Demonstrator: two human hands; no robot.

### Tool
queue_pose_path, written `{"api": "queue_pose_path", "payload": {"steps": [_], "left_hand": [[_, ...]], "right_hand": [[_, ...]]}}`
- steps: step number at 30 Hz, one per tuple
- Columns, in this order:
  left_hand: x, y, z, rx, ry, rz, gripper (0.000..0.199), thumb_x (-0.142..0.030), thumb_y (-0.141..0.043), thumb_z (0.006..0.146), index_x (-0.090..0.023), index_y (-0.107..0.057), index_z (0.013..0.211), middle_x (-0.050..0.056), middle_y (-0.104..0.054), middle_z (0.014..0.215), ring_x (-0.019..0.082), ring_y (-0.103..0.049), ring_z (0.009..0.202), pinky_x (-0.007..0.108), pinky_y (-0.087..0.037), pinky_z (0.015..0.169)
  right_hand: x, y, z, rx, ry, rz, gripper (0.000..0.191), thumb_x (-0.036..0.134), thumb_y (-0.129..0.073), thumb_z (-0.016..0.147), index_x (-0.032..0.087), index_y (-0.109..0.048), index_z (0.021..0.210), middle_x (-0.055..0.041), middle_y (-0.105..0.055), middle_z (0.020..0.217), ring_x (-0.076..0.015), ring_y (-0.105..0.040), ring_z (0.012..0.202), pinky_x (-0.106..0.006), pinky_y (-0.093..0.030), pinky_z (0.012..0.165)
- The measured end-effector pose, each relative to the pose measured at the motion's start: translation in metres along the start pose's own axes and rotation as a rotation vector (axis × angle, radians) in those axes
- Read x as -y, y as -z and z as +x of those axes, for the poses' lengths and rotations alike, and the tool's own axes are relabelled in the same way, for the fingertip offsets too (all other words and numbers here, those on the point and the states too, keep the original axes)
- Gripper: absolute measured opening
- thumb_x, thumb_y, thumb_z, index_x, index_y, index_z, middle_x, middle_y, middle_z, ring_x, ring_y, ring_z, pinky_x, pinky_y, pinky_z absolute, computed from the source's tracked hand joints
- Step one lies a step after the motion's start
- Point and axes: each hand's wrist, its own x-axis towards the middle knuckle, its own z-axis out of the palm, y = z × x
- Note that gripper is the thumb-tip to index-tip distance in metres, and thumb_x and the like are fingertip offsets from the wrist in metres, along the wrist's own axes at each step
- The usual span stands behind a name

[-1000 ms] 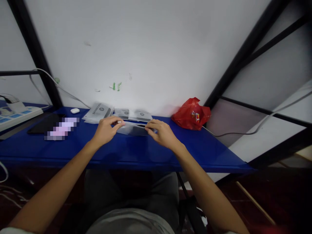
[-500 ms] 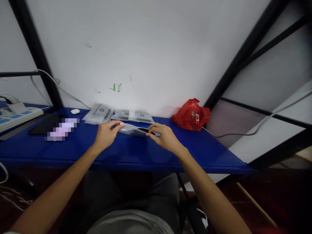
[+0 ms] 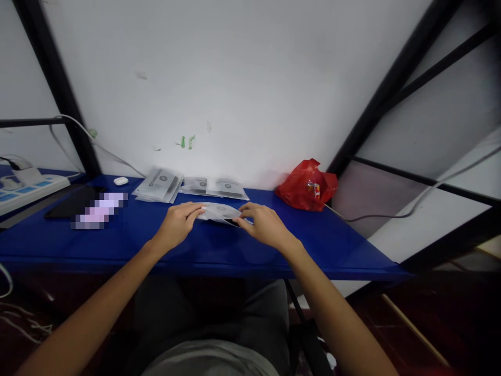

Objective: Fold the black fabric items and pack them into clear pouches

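Pinching opposite ends of a frosted pouch [image 3: 219,210], the left hand [image 3: 175,225] and right hand [image 3: 265,224] each have a narrow grip, likely because it would sag from one end; the pouch is left of the red bag [image 3: 301,188].

This looked like a lived-in room, perhaps a dormitory, with a narrow blue desk [image 3: 313,245] inside a black metal frame [image 3: 58,89] against a scuffed white wall [image 3: 242,83], a power strip [image 3: 33,190] and loose cables.
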Motion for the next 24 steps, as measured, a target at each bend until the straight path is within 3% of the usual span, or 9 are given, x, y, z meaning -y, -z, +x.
{"api": "queue_pose_path", "payload": {"steps": [3, 6, 11, 17, 24], "left_hand": [[-0.005, -0.004, -0.001, -0.007, -0.057, 0.027, 0.018, -0.022, -0.053, 0.088, -0.02, -0.071, 0.088, 0.003, -0.073, 0.088, 0.016, -0.067, 0.081, 0.03, -0.053, 0.08], [-0.01, -0.007, -0.002, 0.012, -0.121, 0.06, 0.019, -0.021, -0.052, 0.089, -0.019, -0.07, 0.085, 0.003, -0.073, 0.087, 0.016, -0.067, 0.081, 0.029, -0.053, 0.08], [-0.013, -0.007, -0.002, 0.097, -0.17, 0.091, 0.019, -0.021, -0.051, 0.09, -0.019, -0.069, 0.086, 0.003, -0.072, 0.083, 0.015, -0.066, 0.077, 0.027, -0.052, 0.075], [-0.018, -0.005, 0.001, 0.188, -0.233, 0.094, 0.024, -0.018, -0.044, 0.092, -0.018, -0.068, 0.091, 0.004, -0.071, 0.088, 0.015, -0.066, 0.08, 0.028, -0.053, 0.076], [-0.026, -0.008, 0.001, 0.133, -0.25, 0.237, 0.024, -0.017, -0.044, 0.091, -0.018, -0.068, 0.087, 0.005, -0.072, 0.084, 0.017, -0.065, 0.08, 0.031, -0.052, 0.076]], "right_hand": [[0.013, -0.004, 0.005, -0.111, 0.07, 0.089, 0.017, 0.03, -0.059, 0.085, 0.02, -0.068, 0.095, -0.0078, -0.067, 0.107, -0.021, -0.063, 0.096, -0.037, -0.05, 0.083], [0.022, -0.012, 0.01, -0.118, 0.155, 0.18, 0.02, 0.024, -0.058, 0.085, 0.02, -0.065, 0.103, -0.0073, -0.066, 0.109, -0.0198, -0.061, 0.1, -0.036, -0.049, 0.087], [0.021, -0.021, 0.011, -0.141, 0.192, 0.26, 0.015, 0.02, -0.055, 0.086, 0.019, -0.067, 0.095, -0.0077, -0.067, 0.103, -0.0185, -0.062, 0.095, -0.034, -0.05, 0.084], [0.022, -0.016, 0.009, -0.131, 0.162, 0.333, 0.012, 0.022, -0.056, 0.085, 0.021, -0.066, 0.092, -0.0051, -0.068, 0.098, -0.0169, -0.062, 0.093, -0.033, -0.05, 0.083], [0.026, -0.007, 0.009, -0.142, 0.181, 0.362, 0.012, 0.024, -0.055, 0.087, 0.021, -0.065, 0.091, -0.0045, -0.068, 0.096, -0.0158, -0.062, 0.09, -0.032, -0.05, 0.082]]}}
